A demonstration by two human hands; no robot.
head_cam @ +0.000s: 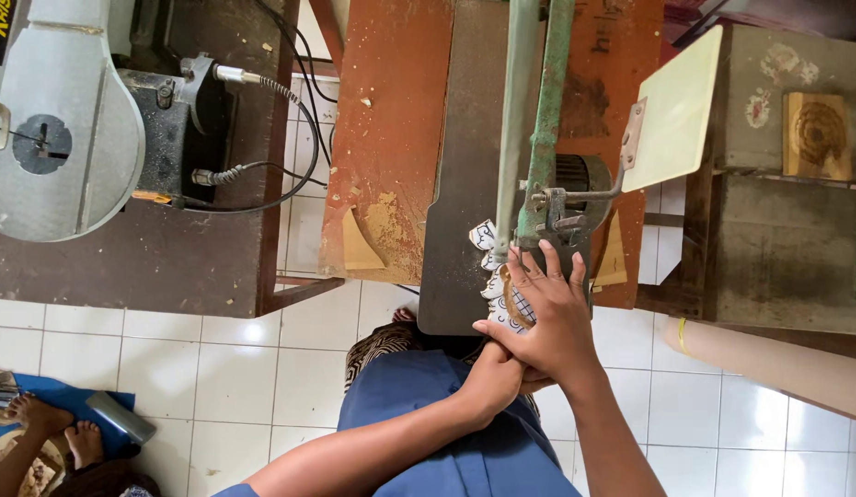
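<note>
Under the spread fingers of the right hand lies a thin wooden workpiece with a white paper pattern of scalloped outline stuck to it; the hand lies flat, palm down, pressing the piece onto the dark saw table rather than gripping it. The fingertips reach up to the foot of the green saw arm, which runs away from the fingers toward the top of the view, and to the grey metal clamp at its lower end, just beyond the fingertips. The left hand sits below the right one, tucked partly under its wrist at the near edge of the table; its fingers are hidden, so whether they are curled on the piece or loose cannot be told. The pattern's scalloped edge shows left of the right index finger.

Left of the fingers, an orange-brown board lies beside the table with a tan offcut on it. Well left stands a grey band saw with black cables. Right of the fingers, a pale cream panel hangs tilted, and further right a carved wooden block rests on a grey shelf. Down at the lower left, another person's bare feet rest on a blue mat on the white tiled floor.
</note>
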